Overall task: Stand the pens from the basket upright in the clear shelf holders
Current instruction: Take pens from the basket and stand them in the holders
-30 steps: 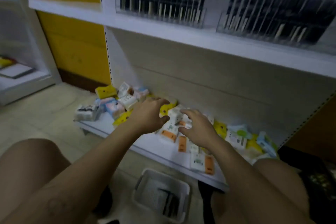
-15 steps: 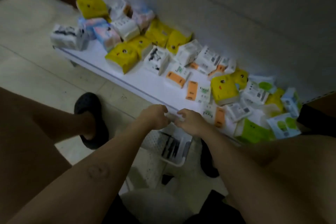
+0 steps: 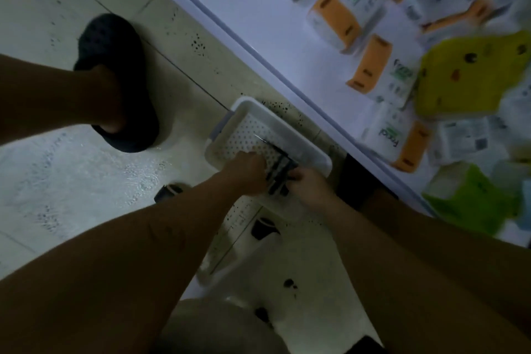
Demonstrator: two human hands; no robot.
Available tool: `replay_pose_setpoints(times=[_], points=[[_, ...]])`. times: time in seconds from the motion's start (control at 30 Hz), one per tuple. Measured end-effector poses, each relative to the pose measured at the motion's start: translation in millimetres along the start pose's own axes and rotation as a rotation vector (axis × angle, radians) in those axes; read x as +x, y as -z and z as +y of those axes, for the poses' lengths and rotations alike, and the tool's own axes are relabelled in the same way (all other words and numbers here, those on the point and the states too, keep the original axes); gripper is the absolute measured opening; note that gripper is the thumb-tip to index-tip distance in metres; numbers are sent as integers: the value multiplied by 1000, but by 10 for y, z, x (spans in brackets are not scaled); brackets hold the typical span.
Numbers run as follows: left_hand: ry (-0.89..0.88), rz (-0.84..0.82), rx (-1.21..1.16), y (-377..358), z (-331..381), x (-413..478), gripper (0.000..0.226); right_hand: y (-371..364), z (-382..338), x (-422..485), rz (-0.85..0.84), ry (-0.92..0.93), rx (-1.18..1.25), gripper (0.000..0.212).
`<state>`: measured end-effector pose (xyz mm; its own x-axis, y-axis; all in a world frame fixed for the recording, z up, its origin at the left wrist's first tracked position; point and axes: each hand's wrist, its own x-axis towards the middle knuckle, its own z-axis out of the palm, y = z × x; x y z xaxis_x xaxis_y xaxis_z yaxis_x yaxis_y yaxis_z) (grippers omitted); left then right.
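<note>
A white perforated basket (image 3: 247,112) sits on the tiled floor below the bottom shelf. A small bunch of dark pens (image 3: 280,169) lies at its near end. Both my hands are down inside the basket on either side of the pens. My left hand (image 3: 247,172) is curled against the left of the bunch and my right hand (image 3: 307,184) closes round their near ends. How firmly each hand grips is blurred. The clear shelf holders are out of view.
The bottom shelf (image 3: 258,46) runs diagonally at upper right, strewn with tissue packs in white, orange, yellow (image 3: 471,77) and green. My foot in a dark slipper (image 3: 120,77) stands on the floor at left. My knees fill the lower corners.
My head has tipped down, so the upper shelves left the view. Both hands dropped from the shelf edge into the basket and closed around the pens.
</note>
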<state>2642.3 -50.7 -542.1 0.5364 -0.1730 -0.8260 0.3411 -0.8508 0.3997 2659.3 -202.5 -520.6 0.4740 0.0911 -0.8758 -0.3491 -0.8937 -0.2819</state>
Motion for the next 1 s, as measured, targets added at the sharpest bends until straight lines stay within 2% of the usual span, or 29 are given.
replay_pose_setpoints(times=[0.17, 0.27, 0.37, 0.47, 0.6, 0.7, 0.8, 0.93, 1.0], points=[[-71, -110, 159, -323, 35, 285, 51, 6, 34, 184, 26, 8, 2, 26], [-42, -91, 256, -428, 94, 370, 59, 59, 4, 228, 48, 65, -70, 18], [-6, -65, 341, -426, 104, 437, 64, 104, -47, 344, 107, 148, -271, 33], [28, -58, 349, -378, 1, 433, 70, 46, -26, 455, 40, 198, -369, 50], [39, -45, 158, -311, -77, 379, 66, -113, 103, 560, -17, 189, -396, 63], [54, -32, -52, -218, -97, 384, 62, -121, 162, 598, -37, 190, -506, 55], [45, 43, -93, -150, -101, 375, 53, -86, 201, 592, -2, 235, -566, 40], [77, 116, -349, -94, -82, 352, 26, -103, 195, 554, 31, 205, -353, 20], [100, 134, -441, -74, -88, 331, 24, -112, 164, 506, 52, 152, -201, 19]])
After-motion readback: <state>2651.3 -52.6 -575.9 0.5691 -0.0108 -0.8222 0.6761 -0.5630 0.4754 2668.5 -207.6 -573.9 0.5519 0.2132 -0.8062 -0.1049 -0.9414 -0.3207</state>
